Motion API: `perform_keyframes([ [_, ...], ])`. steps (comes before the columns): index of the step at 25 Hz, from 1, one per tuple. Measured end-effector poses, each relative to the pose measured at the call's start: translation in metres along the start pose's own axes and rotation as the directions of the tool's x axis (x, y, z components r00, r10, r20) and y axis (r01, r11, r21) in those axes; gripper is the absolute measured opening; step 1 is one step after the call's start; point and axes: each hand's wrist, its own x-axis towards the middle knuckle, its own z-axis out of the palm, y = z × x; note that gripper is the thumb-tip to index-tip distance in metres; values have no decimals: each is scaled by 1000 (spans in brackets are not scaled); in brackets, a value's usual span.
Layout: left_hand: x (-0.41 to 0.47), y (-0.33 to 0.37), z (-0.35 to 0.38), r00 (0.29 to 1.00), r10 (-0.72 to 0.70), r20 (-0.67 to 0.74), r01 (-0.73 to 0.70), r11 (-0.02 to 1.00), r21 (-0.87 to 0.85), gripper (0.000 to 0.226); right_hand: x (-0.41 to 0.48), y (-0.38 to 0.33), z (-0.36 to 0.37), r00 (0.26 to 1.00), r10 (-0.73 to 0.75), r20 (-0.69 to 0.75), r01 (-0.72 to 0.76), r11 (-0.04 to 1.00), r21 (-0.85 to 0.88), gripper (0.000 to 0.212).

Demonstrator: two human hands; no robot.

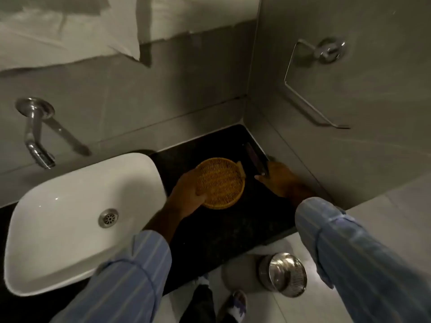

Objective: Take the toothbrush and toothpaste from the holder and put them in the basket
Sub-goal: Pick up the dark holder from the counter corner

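A round woven yellow basket lies on the black counter to the right of the sink. My left hand grips the basket's left rim, thumb on the weave. To the basket's right, my right hand is low on the counter by the wall corner. Its thumb and fingers close around the lower end of a dark flat object that leans toward the corner. No toothbrush, toothpaste or holder shows in this view.
A white basin with a metal drain sits left of the counter under a wall tap. A wire towel ring hangs on the right wall. A steel pedal bin stands on the floor below.
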Motion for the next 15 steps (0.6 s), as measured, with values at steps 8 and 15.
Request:
perform_keyframes([
  [8,-64,-78,87,968,-242,62,224,952,210,86,42,15,65,983,183,-12,-183,978,-102,62],
  [15,-75,-99,114,954,-246,171,117,832,542,88,73,14,88,957,277,-87,-281,959,-37,37],
])
